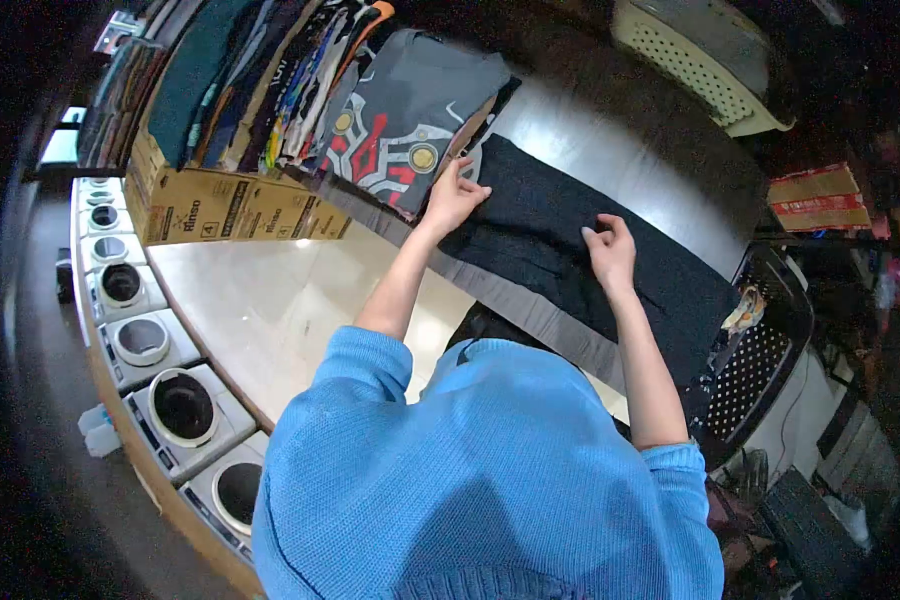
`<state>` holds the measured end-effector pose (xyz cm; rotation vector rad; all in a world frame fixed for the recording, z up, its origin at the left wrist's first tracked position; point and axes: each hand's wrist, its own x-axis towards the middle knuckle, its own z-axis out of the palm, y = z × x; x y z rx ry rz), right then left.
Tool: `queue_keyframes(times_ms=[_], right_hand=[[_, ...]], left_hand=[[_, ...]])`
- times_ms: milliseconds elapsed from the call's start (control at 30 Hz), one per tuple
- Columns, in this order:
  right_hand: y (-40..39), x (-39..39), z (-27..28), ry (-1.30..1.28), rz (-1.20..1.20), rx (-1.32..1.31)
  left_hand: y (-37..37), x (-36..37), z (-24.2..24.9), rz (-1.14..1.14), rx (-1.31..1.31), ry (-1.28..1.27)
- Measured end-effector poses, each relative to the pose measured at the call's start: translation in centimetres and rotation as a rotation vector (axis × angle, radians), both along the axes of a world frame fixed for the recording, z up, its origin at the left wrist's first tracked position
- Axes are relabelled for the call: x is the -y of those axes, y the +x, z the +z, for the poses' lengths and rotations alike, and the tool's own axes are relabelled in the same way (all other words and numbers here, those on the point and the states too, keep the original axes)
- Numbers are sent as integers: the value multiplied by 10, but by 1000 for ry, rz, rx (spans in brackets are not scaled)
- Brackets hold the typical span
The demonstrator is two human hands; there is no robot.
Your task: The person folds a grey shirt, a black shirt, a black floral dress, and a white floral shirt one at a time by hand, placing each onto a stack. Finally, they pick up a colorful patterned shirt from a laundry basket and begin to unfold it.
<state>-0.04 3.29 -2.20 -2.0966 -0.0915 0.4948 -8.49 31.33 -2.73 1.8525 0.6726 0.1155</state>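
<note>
A long black garment (560, 225) lies spread over the table, with some wrinkles along its near side. At its left end is my left hand (454, 203), thumb and fingers apart, close to the cloth's edge and beside the folded clothes. My right hand (615, 256) is over the middle of the garment, its fingers loosely bent and nothing visible between them. Whether either hand touches the cloth is hard to tell. Left of the garment, a grey T-shirt (420, 100) with a red and white print lies on top of a stack of folded clothes.
Rows of folded clothes (230, 80) stand behind cardboard boxes (220, 205) at the left. A black perforated basket (750, 375) holding cloth is at the table's right end. A cream basket (690, 75) sits at the back. Several washing machines (182, 408) line the far left.
</note>
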Motion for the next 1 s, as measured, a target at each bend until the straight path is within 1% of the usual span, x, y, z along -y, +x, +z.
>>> queue_keyframes(times_ms=[67, 133, 200, 267, 300, 333, 367, 433, 467, 533, 600, 633, 733, 767, 867, 900, 933, 967, 1000], right_hand=[[-2, 27, -11, -48, -7, 357], [0, 67, 9, -385, -55, 665], [1, 125, 7, -571, -173, 757], [-4, 188, -27, -994, -353, 736], [-14, 197, -29, -982, -438, 624], [-20, 202, -24, -968, -525, 509], [-23, 208, -19, -728, -557, 325], [-21, 218, -34, -623, -595, 146], [-20, 225, -42, -567, -613, 55], [-20, 223, -42, -627, -634, 80], [-20, 221, -40, -683, -653, 71], [-18, 225, -48, -740, -659, 140], [-13, 244, -43, -881, -469, 254], [-11, 249, -41, -932, -401, 337], [1, 223, -3, -885, -378, 500], [8, 209, 8, -786, -343, 622], [7, 180, 37, -691, -322, 585], [0, 144, 73, -534, -277, 545], [-4, 118, 88, -340, -205, 605]], left_hand=[[-24, -3, -4, 57, -4, 163], [-50, -7, -11, 109, -4, 275], [-78, -5, -18, 161, -7, 334], [-95, -1, -13, 75, -83, 372], [-99, -1, -12, 29, -118, 393], [-101, -1, -10, 18, -70, 404], [-101, -1, -9, 4, -22, 413], [-102, -9, -9, -49, 79, 435], [-106, -14, -9, -41, 39, 420], [-114, -13, -4, -24, -118, 431], [-118, -1, -5, 28, -131, 431], [-117, 5, -7, 50, -136, 429], [-108, 20, -16, 125, 51, 725], [-104, 22, -17, 125, 131, 730], [-88, 31, 12, 161, 256, 526], [-83, 31, 17, 170, 185, 318], [-76, 25, 13, 154, 154, 57], [-68, 16, 4, 134, 120, -204], [-60, 10, 0, 112, 83, -464]])
